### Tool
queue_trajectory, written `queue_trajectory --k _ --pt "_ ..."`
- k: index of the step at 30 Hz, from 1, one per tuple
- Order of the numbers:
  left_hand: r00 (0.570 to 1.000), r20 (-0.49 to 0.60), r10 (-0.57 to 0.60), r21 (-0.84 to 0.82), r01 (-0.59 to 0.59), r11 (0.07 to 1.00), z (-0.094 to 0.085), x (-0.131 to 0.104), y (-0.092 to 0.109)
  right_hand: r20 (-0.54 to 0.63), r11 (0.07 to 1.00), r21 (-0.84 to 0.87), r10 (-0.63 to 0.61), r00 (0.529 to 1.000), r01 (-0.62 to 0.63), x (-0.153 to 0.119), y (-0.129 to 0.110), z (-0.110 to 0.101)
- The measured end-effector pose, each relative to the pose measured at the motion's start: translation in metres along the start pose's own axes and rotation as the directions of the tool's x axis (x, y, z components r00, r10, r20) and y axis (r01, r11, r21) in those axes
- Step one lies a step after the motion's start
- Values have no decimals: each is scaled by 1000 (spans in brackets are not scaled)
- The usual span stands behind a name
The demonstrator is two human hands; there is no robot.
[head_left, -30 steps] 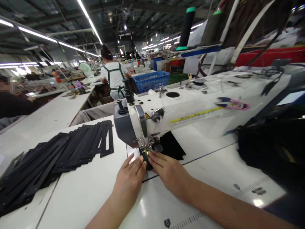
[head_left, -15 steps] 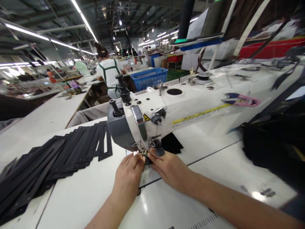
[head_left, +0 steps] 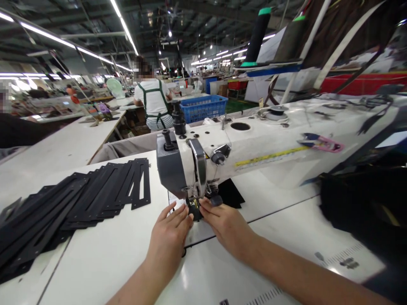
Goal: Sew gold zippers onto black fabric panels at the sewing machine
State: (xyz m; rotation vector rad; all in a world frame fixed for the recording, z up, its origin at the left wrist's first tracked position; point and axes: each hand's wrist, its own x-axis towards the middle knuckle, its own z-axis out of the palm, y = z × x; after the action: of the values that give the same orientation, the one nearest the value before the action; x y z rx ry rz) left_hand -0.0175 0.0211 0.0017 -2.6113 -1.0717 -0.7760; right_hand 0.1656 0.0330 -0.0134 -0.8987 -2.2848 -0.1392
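The white sewing machine [head_left: 263, 146] stands over the worktable, its needle area directly in front of me. A small black piece of material [head_left: 195, 212] lies under the presser foot. My left hand [head_left: 170, 231] rests left of the foot, fingers stretched and apart, fingertips near the piece's left edge. On the other side, my right hand [head_left: 227, 220] has its fingers pressed together at the piece's right edge, pinching it close to the needle; the thumb is partly hidden. Behind the needle, more black material [head_left: 230, 192] lies flat on the table.
Flat black pieces with slots [head_left: 108, 190] lie fanned out at left. Dark material [head_left: 362, 203] is heaped at right. Pink-handled thread snips [head_left: 327, 144] rest on the machine arm. Beyond stand a blue basket [head_left: 203, 108] and a person in a green-strapped apron [head_left: 154, 99].
My left hand has drawn slightly back from the presser foot and its fingers have spread. My right hand stays beside the needle. The view has shifted a little, so the machine appears further right.
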Motion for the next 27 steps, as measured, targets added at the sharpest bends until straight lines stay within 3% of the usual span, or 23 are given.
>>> queue_trajectory --k 27 --pt "997 -74 14 73 -9 997 14 4 -4 56 1000 15 -1 998 1 10 9 1"
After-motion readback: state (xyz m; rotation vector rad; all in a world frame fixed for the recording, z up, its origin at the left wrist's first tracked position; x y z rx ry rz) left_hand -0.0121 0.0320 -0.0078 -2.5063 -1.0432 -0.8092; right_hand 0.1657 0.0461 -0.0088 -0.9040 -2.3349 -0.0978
